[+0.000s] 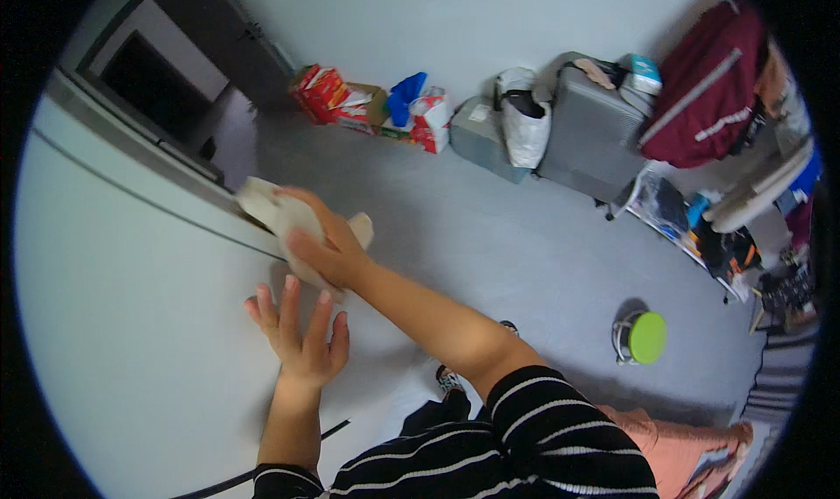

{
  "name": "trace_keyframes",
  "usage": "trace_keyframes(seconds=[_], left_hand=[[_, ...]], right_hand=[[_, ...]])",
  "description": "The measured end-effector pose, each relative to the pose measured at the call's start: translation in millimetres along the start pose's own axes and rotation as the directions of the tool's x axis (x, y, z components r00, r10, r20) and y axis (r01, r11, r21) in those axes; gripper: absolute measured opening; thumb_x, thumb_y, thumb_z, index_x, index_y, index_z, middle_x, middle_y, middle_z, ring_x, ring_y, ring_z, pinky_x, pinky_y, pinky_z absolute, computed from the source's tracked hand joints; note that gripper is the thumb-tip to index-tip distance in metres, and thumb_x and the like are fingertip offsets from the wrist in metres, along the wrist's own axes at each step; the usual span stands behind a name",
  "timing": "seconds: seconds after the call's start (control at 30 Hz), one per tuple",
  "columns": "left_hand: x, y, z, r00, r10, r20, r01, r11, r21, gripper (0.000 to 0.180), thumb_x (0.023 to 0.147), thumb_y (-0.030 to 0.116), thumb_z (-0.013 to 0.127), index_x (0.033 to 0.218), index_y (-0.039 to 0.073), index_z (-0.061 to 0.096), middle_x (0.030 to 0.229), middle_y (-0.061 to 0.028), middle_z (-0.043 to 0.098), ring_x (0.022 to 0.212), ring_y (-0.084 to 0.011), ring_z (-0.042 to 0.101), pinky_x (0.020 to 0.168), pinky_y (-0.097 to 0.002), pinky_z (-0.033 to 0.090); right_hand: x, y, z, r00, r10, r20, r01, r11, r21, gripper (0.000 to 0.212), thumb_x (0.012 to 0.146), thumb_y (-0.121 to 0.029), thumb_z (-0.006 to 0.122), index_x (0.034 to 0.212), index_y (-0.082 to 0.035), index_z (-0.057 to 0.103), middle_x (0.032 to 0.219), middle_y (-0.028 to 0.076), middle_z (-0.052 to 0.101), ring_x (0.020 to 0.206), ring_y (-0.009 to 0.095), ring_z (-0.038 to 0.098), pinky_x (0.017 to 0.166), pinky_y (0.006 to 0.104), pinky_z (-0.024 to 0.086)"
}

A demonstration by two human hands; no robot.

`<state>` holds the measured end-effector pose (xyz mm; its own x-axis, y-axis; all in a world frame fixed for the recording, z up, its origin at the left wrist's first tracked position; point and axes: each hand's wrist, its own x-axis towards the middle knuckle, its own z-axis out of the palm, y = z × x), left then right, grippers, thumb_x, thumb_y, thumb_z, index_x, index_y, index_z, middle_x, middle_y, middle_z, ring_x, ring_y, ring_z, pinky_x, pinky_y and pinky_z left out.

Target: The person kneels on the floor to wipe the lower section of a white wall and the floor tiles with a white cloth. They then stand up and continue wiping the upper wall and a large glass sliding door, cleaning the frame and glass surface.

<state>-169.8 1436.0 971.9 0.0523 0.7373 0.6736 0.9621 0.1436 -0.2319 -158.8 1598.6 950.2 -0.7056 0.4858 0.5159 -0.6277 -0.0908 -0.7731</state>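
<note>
A cream-coloured cloth [261, 203] is bunched in my right hand [331, 245], whose fingers are closed around it. Its ends stick out on both sides of the hand, blurred by motion. The hand is by the edge of a large white panel [131, 307] with a dark line along it; whether the cloth touches the panel, I cannot tell. Just below, my left hand [304, 341] holds nothing, its fingers spread in front of the panel. Contact between that hand and the panel cannot be made out.
Along the far wall stand red boxes [319, 92], a white bag [525, 132] and a grey suitcase [591, 118]. Clothes, including a maroon jacket [704, 88], hang at the right above a low rack. A green stool [647, 337] stands on the grey floor; a dark doorway opens at upper left.
</note>
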Motion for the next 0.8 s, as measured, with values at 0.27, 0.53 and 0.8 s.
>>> trace_keyframes(seconds=[0.27, 0.53, 0.8], left_hand=[[19.2, 1.6, 38.4, 0.955, -0.112, 0.273, -0.098, 0.751, 0.653, 0.038, 0.088, 0.043, 0.06, 0.117, 0.021, 0.067, 0.14, -0.0084, 0.052, 0.142, -0.047, 0.018, 0.11, -0.0633, -0.011], [15.2, -8.0, 62.0, 0.978, -0.094, 0.185, -0.074, 0.673, 0.736, 0.029, 0.092, 0.049, 0.053, 0.097, 0.025, 0.071, 0.136, -0.0035, 0.056, 0.142, -0.0477, 0.018, 0.111, -0.0648, -0.004], [14.2, -8.9, 64.4, 0.973, -0.091, 0.211, -0.106, 0.635, 0.765, 0.034, 0.091, 0.055, 0.054, 0.097, 0.024, 0.068, 0.135, -0.0065, 0.055, 0.142, -0.049, 0.016, 0.11, -0.0683, -0.003]], right_hand=[[-149.7, 190.8, -88.8, 0.678, 0.691, -0.251, -0.697, 0.713, 0.079, 0.05, 0.095, -0.038, 0.056, 0.133, -0.005, 0.049, 0.119, 0.011, 0.062, 0.106, 0.021, 0.059, 0.092, 0.0333, 0.046], [28.5, 67.9, -40.4, 0.881, 0.275, 0.384, -0.394, 0.876, 0.277, 0.053, 0.092, -0.034, 0.062, 0.138, -0.014, 0.047, 0.117, 0.013, 0.063, 0.105, 0.023, 0.06, 0.089, 0.0366, 0.049], [-108.4, 223.4, -124.5, 0.505, 0.853, 0.133, -0.858, 0.512, -0.027, 0.063, 0.093, -0.047, 0.057, 0.143, -0.014, 0.038, 0.129, 0.017, 0.058, 0.115, 0.029, 0.057, 0.095, 0.0392, 0.046]])
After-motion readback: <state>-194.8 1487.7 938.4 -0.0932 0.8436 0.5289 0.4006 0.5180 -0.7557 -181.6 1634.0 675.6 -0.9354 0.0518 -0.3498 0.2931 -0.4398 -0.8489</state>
